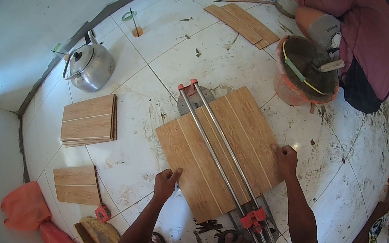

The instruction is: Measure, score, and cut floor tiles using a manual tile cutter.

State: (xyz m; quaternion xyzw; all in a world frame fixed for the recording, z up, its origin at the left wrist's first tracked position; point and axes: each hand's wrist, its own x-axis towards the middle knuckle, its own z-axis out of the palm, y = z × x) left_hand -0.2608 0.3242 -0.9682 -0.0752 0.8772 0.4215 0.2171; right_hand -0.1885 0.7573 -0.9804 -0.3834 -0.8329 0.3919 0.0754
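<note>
A square wood-look tile (186,164) lies across a manual tile cutter, under its two steel rails (203,138). The cutter's red carriage (252,219) is at the near end, just below the tile. My left hand (167,182) grips the tile's left edge with curled fingers, thumb at the edge. My right hand (285,157) grips the right edge near its lower part, also with fingers closed. My bare knee and sandalled feet show at the lower edge.
Left are cut tile stacks (85,116), a single piece (75,185), red tape measure (103,213) and steel kettle (87,67). A co-worker in a maroon sleeve (360,37) crouches right beside a mortar bucket (283,81). More planks (239,21) lie at back right.
</note>
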